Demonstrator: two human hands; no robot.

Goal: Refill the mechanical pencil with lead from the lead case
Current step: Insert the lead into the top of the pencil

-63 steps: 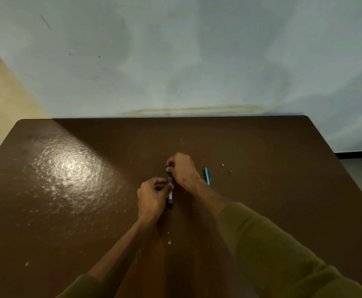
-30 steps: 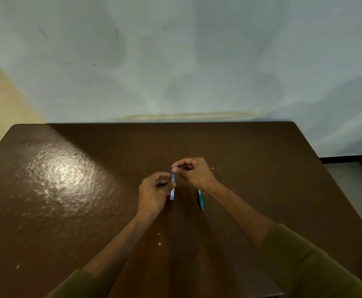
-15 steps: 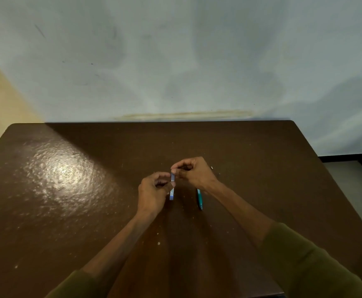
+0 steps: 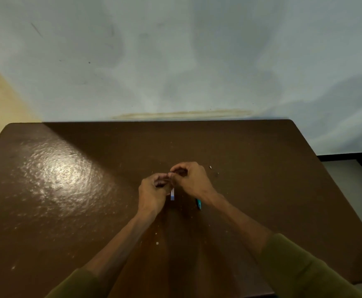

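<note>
Both forearms reach forward, the left grip [image 4: 154, 190] curled and the right grip [image 4: 191, 179] pinching, their fingertips [image 4: 169, 175] meeting.

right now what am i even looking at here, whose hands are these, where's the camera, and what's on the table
There is no machine here, just a person at work. The one picture comes from a wide-angle camera worn on their head, looking forward and down, so both arms in olive-green sleeves reach in from the bottom edge. The left hand grips a small white and blue lead case, whose lower end sticks out below the fingers. The right hand has its fingertips pinched at the top of that case; whether it holds a lead is too small to tell. Both hands are over a glossy dark brown table. Beside the right wrist lies a slim teal mechanical pencil, partly hidden and untouched.
</note>
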